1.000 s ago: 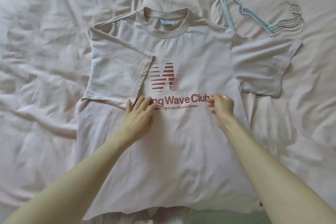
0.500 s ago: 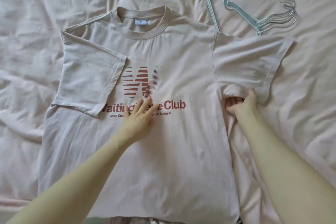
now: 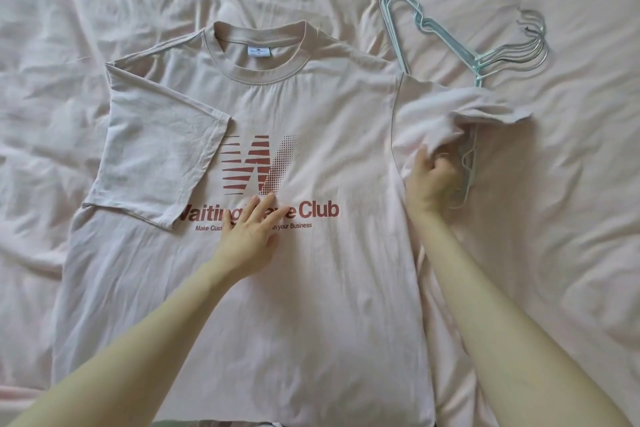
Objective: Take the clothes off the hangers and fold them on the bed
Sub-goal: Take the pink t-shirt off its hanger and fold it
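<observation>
A pale pink T-shirt (image 3: 311, 288) lies face up on a wrinkled pink bed sheet (image 3: 69, 10), its red chest print partly covered. The left hand (image 3: 251, 232) rests flat on the print, fingers straight and spread. Beyond that hand and to its left, one sleeve (image 3: 156, 156) is folded inward over the chest. The right hand (image 3: 431, 177) grips the bunched fabric of the other sleeve (image 3: 460, 107), lifting it. Beyond the right hand, a stack of light blue hangers (image 3: 446, 35) lies on the sheet, partly under the raised sleeve.
</observation>
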Action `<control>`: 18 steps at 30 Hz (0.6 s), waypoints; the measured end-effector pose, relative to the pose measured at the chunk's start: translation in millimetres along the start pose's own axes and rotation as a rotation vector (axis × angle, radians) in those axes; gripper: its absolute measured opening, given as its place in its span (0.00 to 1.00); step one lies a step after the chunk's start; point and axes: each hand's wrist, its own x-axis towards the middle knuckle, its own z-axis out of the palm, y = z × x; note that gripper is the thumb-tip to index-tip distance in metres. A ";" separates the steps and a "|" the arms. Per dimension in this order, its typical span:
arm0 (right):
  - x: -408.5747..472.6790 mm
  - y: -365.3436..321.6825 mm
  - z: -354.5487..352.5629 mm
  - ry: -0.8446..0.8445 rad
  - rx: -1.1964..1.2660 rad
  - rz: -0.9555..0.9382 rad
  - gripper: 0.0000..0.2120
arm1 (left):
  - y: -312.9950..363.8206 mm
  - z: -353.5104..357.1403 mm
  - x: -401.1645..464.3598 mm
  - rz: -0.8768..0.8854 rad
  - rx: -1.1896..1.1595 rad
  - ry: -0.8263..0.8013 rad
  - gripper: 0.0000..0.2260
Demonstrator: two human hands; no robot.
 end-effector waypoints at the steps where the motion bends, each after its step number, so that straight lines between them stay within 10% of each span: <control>1: -12.7 -5.1 4.0 -0.062 -0.065 -0.175 0.17 | 0.5 -0.1 -0.2 -0.004 -0.003 -0.004 0.24; 4: -41.5 5.8 17.3 -0.445 -0.267 -0.622 0.16 | 1.2 -0.2 -1.5 -0.011 -0.015 -0.013 0.24; 9: -64.0 32.9 27.1 -0.814 -0.582 -0.771 0.31 | -0.1 1.9 -1.3 -0.025 -0.045 0.023 0.23; 18: -15.3 27.5 31.6 -0.429 -0.402 -0.711 0.20 | 20.5 -17.3 35.5 -0.200 -0.256 0.311 0.14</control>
